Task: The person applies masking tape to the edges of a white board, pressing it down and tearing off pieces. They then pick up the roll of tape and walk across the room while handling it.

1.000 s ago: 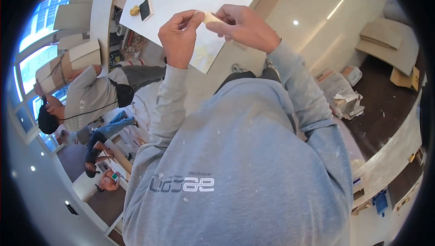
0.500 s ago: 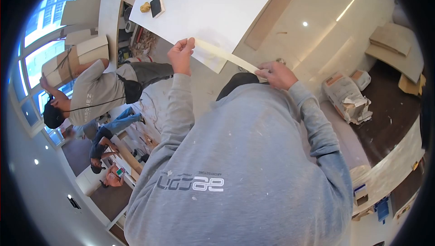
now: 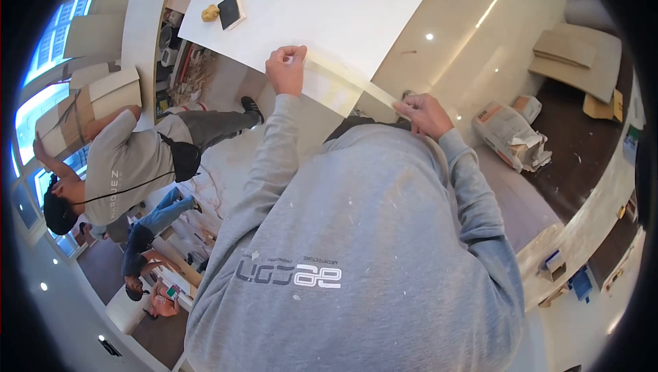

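A strip of pale yellow tape (image 3: pixel 378 93) stretches between my two hands, slanting down to the right across the near corner of a white board (image 3: pixel 315 9). My left hand (image 3: pixel 285 70) pinches its upper end, close over the board's edge. At the lower end, my right hand (image 3: pixel 425 116) holds the strip between thumb and fingers, out beyond the corner. Farther up on the board, a dark, flat block (image 3: pixel 232 11) with a pale edge lies beside a crumpled yellow lump (image 3: pixel 210 13).
On the left a person (image 3: pixel 130 159) in a grey T-shirt carries a large cardboard box (image 3: pixel 103 108). Other people (image 3: pixel 140 252) are beyond, at a bench. Torn paper sacks (image 3: pixel 510 135) stand at right, near stacked board pieces (image 3: pixel 576 60). Debris (image 3: pixel 199 74) lies beside the board.
The view has shifted, and the board shows farther left. Both hands still hold the strip at its ends. The person with the box has moved left in view.
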A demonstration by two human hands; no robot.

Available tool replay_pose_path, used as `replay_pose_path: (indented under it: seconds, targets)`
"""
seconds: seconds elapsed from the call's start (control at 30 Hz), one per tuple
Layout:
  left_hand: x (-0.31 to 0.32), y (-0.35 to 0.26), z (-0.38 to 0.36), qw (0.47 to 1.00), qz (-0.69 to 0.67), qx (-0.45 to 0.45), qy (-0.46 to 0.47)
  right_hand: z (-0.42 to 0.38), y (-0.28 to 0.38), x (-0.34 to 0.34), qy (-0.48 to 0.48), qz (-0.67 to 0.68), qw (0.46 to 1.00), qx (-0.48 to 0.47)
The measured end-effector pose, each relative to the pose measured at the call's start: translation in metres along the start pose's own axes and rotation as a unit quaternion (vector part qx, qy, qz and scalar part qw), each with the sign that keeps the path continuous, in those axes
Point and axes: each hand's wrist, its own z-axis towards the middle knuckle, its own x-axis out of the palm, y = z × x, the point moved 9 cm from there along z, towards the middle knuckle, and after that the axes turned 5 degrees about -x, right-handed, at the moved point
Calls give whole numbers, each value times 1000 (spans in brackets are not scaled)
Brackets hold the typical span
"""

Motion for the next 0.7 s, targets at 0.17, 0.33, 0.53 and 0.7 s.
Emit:
replay_pose_path:
  seconds: [0.17, 0.33, 0.53, 0.7]
  targets:
    - [5, -3, -8, 990, 124, 53, -45, 6, -3, -4, -43, -47, 998, 13]
    - [20, -5, -13, 981, 173, 70, -54, 13, -10, -7, -66, -40, 997, 9]
    - [27, -5, -17, 975, 193, 82, -73, 16, -17, -8, -50, -63, 995, 64]
    - [32, -8, -25, 968, 213, 85, -97, 30, -22, -5, -56, -70, 996, 26]
